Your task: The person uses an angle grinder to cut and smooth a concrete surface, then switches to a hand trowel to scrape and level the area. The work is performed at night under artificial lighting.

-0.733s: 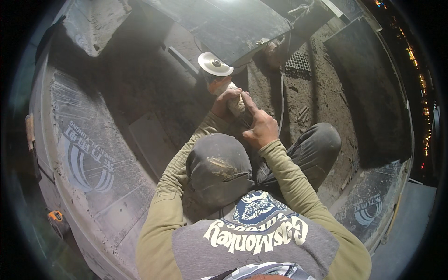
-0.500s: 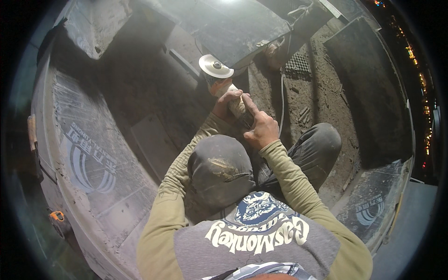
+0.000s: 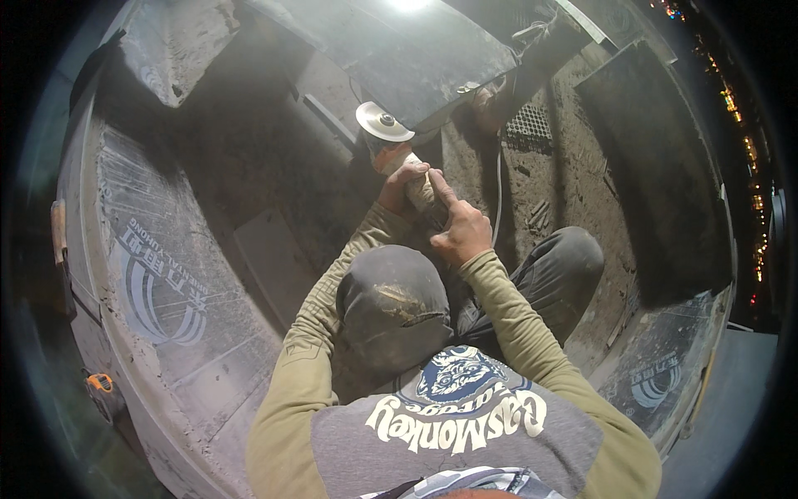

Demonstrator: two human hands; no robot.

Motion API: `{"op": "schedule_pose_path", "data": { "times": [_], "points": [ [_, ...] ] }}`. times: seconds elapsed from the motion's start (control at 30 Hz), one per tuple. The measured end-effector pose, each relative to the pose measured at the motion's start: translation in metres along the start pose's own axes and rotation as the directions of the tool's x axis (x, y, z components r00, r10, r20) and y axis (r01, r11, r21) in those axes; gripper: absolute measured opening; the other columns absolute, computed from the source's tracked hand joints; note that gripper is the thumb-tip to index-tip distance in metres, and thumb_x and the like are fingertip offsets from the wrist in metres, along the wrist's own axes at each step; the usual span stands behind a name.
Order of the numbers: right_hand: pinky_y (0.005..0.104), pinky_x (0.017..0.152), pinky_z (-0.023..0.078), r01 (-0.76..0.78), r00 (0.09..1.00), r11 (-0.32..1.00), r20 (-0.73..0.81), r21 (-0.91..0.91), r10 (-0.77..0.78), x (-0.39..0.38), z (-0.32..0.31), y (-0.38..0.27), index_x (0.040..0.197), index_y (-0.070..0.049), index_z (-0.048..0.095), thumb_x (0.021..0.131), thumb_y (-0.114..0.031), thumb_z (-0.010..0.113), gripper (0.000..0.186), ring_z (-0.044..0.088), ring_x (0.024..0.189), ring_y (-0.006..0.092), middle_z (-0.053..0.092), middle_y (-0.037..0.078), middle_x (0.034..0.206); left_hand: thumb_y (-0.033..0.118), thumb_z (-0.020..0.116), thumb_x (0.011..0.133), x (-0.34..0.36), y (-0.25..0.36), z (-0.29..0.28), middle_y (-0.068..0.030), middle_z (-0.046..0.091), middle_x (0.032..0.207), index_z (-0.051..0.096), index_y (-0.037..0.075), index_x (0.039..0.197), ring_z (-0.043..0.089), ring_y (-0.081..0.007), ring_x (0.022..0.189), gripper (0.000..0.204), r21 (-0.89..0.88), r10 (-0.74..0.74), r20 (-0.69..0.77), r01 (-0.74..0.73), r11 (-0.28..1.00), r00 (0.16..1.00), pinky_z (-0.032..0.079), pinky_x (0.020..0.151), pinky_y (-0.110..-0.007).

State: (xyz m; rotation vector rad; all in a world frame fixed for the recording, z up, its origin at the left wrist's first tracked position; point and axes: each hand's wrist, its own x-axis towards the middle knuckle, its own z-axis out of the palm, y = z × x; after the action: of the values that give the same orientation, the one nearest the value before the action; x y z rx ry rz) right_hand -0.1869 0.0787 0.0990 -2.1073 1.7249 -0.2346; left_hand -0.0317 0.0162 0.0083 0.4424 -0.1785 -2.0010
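Angle grinder (image 3: 397, 158) sits slightly above the centre of the frame, its pale, dusty body slanting from upper left to lower right. Cutting disc (image 3: 384, 120) at its upper end, face visible, right rim just beside the lower edge of a large dark slab (image 3: 416, 62) at top centre; contact cannot be told.

Left hand (image 3: 401, 185): grip wrapped around the grinder's body, thumb on top. Right hand (image 3: 464, 229): at the tool's lower end, index finger stretched along it, other fingers folded; whether this grip pinches the tool cannot be told.

Surroundings: thin pale cord (image 3: 499, 187) runs down right of the hands. Mesh piece (image 3: 529, 126) lies on the debris-strewn floor (image 3: 573, 195), upper right of centre. Dark panel (image 3: 661, 175) stands at right. Narrow strip (image 3: 329, 119) lies left of the disc. Orange-and-black tape measure (image 3: 100, 384), lower left.
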Motion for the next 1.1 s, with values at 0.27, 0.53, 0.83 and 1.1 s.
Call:
{"op": "schedule_pose_path", "data": {
  "times": [0.27, 0.53, 0.83, 1.1],
  "points": [
    [0.0508, 0.079, 0.059, 0.045, 0.999, 0.998, 0.027, -0.034, -0.044, -0.003, 0.002, 0.003, 0.160, -0.051, 0.023, 0.062, -0.016, 0.081, 0.119, 0.071, 0.087, 0.0405, 0.067, 0.016, 0.093, 0.020, 0.069, 0.089, 0.001, -0.003, -0.007, -0.0130, 0.071, 0.099, 0.065, 0.006, 0.104, 0.072, -0.0291, 0.095, 0.021, 0.000, 0.067, -0.027, -0.067, 0.998, 0.997, 0.061, 0.086, -0.045],
    [0.0512, 0.078, 0.059, 0.047, 0.999, 0.999, 0.009, -0.019, -0.047, -0.006, -0.003, 0.001, 0.159, -0.049, 0.027, 0.064, -0.014, 0.078, 0.114, 0.070, 0.085, 0.0415, 0.066, 0.017, 0.092, 0.020, 0.070, 0.089, -0.001, -0.003, -0.008, -0.0132, 0.071, 0.102, 0.064, 0.006, 0.106, 0.071, -0.0292, 0.097, 0.023, 0.035, 0.043, -0.038, -0.041, 0.999, 0.998, 0.061, 0.086, -0.045],
    [0.0512, 0.079, 0.059, 0.060, 0.998, 0.998, -0.013, -0.003, -0.060, -0.008, -0.001, 0.004, 0.159, -0.049, 0.028, 0.064, -0.013, 0.078, 0.114, 0.071, 0.087, 0.0415, 0.068, 0.018, 0.094, 0.020, 0.070, 0.089, -0.003, -0.005, -0.005, -0.0138, 0.071, 0.104, 0.063, 0.005, 0.108, 0.071, -0.0297, 0.097, 0.025, 0.039, 0.038, -0.017, -0.037, 0.999, 0.999, 0.061, 0.087, -0.046],
    [0.0512, 0.080, 0.059, 0.043, 0.999, 0.999, -0.009, -0.005, -0.043, -0.009, 0.000, 0.003, 0.159, -0.050, 0.027, 0.063, -0.013, 0.079, 0.115, 0.071, 0.088, 0.0413, 0.068, 0.017, 0.095, 0.020, 0.071, 0.088, -0.003, -0.004, -0.007, -0.0141, 0.071, 0.104, 0.063, 0.005, 0.107, 0.071, -0.0295, 0.097, 0.026, 0.059, 0.018, -0.001, -0.018, 0.998, 1.000, 0.060, 0.087, -0.046]
  ]
}}
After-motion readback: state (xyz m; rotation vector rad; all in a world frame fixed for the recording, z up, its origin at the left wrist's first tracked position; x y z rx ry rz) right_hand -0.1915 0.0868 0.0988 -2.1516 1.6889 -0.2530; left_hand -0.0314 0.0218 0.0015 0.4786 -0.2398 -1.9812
